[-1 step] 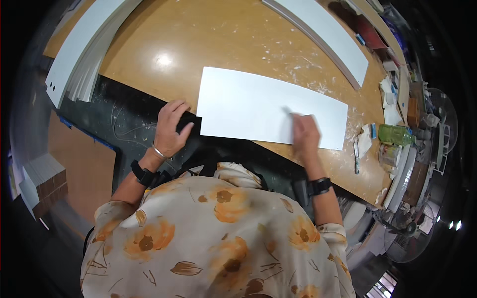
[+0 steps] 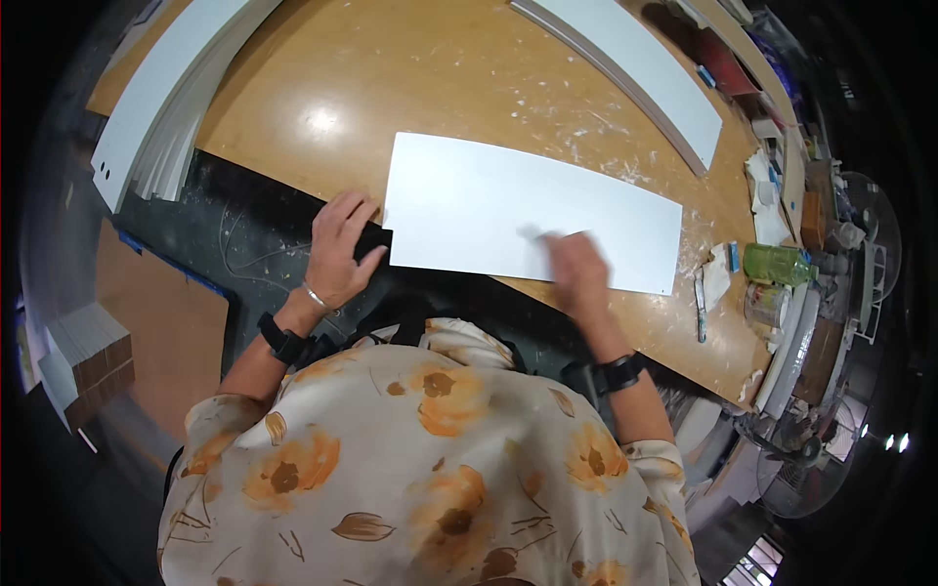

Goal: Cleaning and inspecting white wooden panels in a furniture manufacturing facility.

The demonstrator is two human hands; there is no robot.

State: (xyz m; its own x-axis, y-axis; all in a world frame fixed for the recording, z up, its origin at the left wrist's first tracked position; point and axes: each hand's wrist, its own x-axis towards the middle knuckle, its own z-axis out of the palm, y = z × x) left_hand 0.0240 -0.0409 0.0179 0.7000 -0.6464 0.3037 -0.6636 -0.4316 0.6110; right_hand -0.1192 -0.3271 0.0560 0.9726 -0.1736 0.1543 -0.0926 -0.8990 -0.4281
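With my right hand (image 2: 578,273) closed on a blurred grey tool (image 2: 530,232), I seem to be working the face of the white panel (image 2: 459,195) mid-frame on the surface (image 2: 420,68), my left hand (image 2: 337,246) loosely open by its left end, and the next stroke would want even pressure.

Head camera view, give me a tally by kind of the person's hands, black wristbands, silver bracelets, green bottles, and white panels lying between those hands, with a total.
Hands, left hand and right hand: 2
Black wristbands: 2
Silver bracelet: 1
Green bottle: 1
White panel: 1
Total: 7
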